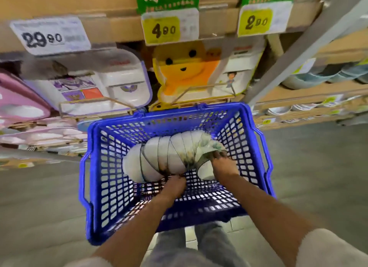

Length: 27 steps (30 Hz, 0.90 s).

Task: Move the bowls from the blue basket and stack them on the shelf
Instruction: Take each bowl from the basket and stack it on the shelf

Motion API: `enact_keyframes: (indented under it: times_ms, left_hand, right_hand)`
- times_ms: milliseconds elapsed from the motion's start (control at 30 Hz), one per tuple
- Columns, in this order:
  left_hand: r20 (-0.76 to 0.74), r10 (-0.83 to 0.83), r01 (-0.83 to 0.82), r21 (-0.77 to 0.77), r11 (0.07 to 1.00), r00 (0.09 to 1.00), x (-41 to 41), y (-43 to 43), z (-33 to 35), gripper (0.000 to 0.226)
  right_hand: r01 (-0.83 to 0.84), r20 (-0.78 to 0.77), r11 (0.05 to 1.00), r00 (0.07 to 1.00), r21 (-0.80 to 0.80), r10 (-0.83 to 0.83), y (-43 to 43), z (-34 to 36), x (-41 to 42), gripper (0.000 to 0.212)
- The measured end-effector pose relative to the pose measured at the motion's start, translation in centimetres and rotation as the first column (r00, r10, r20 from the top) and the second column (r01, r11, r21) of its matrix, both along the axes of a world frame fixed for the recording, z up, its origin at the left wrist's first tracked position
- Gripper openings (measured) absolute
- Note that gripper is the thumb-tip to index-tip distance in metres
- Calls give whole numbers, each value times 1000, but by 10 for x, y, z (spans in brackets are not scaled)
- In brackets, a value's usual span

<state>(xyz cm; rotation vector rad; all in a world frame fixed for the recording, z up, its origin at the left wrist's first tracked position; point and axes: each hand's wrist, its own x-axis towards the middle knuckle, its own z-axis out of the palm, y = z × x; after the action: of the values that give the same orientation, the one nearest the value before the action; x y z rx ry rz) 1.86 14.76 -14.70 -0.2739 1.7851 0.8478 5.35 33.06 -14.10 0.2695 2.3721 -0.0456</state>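
A blue plastic basket point(235, 187) stands on the floor in front of me. Inside it lies a nested row of white bowls point(159, 157) with dark rims, tipped on its side in a curve. My left hand point(175, 185) reaches into the basket and grips the near underside of the row. My right hand point(221, 163) grips the right end of the row, fingers curled over the rim of the end bowl, which has a green pattern. The image is blurred, so the fingers are hard to make out.
Wooden shelves point(310, 91) rise behind the basket, with price tags point(161, 29) along the upper edge. Children's divided plates point(111, 83) and a yellow bear-shaped plate point(185, 71) stand behind the basket. Stacked bowls point(318, 77) sit on the right shelf. A grey metal post point(298, 47) slants at right.
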Motion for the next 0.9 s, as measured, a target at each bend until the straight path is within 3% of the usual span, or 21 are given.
enact_keyframes:
  times_ms: [133,300,433,500,567,667,900]
  left_hand:
    - [29,-26,26,-12,1000,999,7,5,-16,24]
    - [60,65,-65,-1,998,996,14,4,-29,20]
    - [84,133,-134,4,991,987,15,2,-31,17]
    - [72,147,-148,10,989,987,14,4,-28,17]
    - [52,162,-163,29,986,985,12,7,-23,17]
    - [-2,172,-172,48,984,985,9,16,-13,18]
    - [-76,195,-187,99,977,978,13,26,14,20]
  right_hand:
    - [-51,54,998,997,-29,52,8,-16,-7,73]
    - [-82,85,996,993,-30,84,7,-35,-24,53]
    - [-138,-36,990,990,1,138,5,-39,-20,52]
    - [-173,-9,985,985,-7,173,8,-37,-18,56]
    - [-126,54,991,990,-45,128,12,-30,-16,65]
    - [-99,29,992,994,-80,102,17,-14,-11,76]
    - [90,-46,956,993,-279,-107,40,43,-17,66]
